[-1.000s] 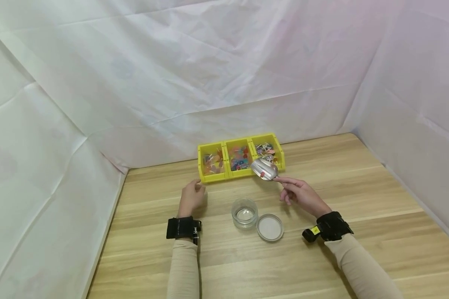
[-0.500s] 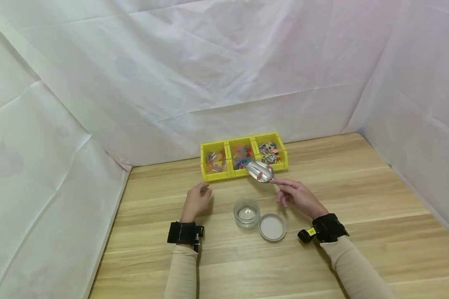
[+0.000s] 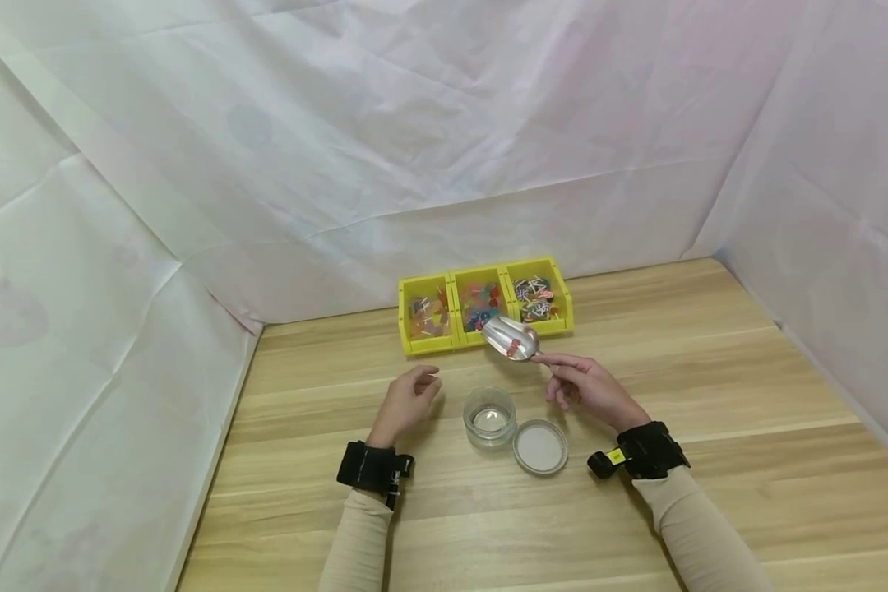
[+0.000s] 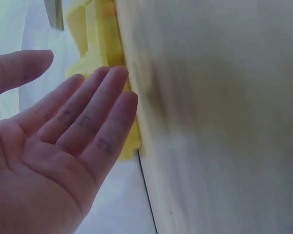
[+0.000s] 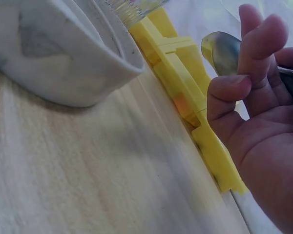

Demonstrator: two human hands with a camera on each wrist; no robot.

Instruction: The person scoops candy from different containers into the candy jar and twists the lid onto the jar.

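Note:
My right hand point(image 3: 588, 385) pinches the handle of a small metal scoop point(image 3: 511, 338), held in the air just in front of the yellow three-compartment tray point(image 3: 486, 305). A few small reddish pieces lie in the scoop's bowl. A clear glass jar point(image 3: 490, 418) stands uncapped on the wooden table, below and left of the scoop, with its white lid point(image 3: 540, 447) lying beside it. My left hand point(image 3: 409, 400) hovers left of the jar, fingers straight and holding nothing. The right wrist view shows the scoop point(image 5: 223, 51) behind my fingers point(image 5: 241, 78), and the left wrist view shows my bare palm point(image 4: 49, 146).
The tray's compartments hold small colourful pieces, the right one darker clips point(image 3: 534, 299). White sheeting point(image 3: 444, 148) walls the table at the back and both sides. Bare wood point(image 3: 710, 362) lies right of the hands and along the near edge.
My right hand has carried the scoop a little leftward, away from the tray's right compartment. My left hand has left the tray's front corner and moved toward the jar, opening out.

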